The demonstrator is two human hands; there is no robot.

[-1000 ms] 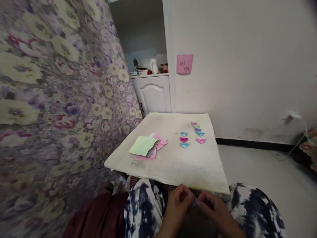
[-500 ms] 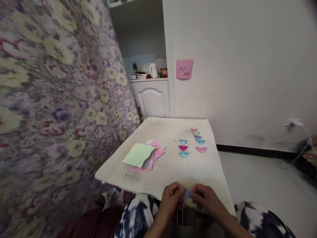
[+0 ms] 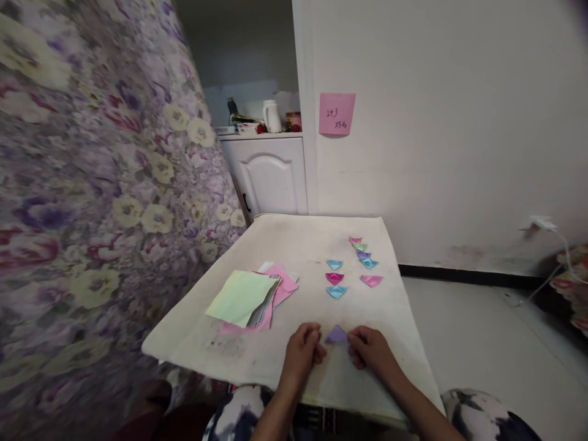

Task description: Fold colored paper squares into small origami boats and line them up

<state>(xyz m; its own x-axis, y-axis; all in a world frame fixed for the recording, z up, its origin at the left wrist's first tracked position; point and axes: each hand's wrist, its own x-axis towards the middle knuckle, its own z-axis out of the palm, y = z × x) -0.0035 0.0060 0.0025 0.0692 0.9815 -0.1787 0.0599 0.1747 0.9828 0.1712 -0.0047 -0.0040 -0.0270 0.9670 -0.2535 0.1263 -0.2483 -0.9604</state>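
My left hand (image 3: 302, 348) and my right hand (image 3: 369, 346) pinch the two ends of a small purple folded paper (image 3: 337, 335), holding it just over the near part of the cream table (image 3: 294, 245). Both hands have their fingers curled in. Beyond them lie several small folded paper boats (image 3: 335, 278) in blue, pink, green and purple, set in two short rows. A stack of coloured paper sheets (image 3: 248, 297), light green on top, lies to the left.
A flowered cloth (image 3: 92, 184) covers the whole left side. A white wall with a pink note (image 3: 337, 113) stands behind the table. A white cabinet (image 3: 269, 174) with a jug sits at the back. Bare floor (image 3: 482, 343) lies to the right.
Both hands have moved forward from my lap onto the table with the purple paper between them. The view has tipped so that more of the table shows.
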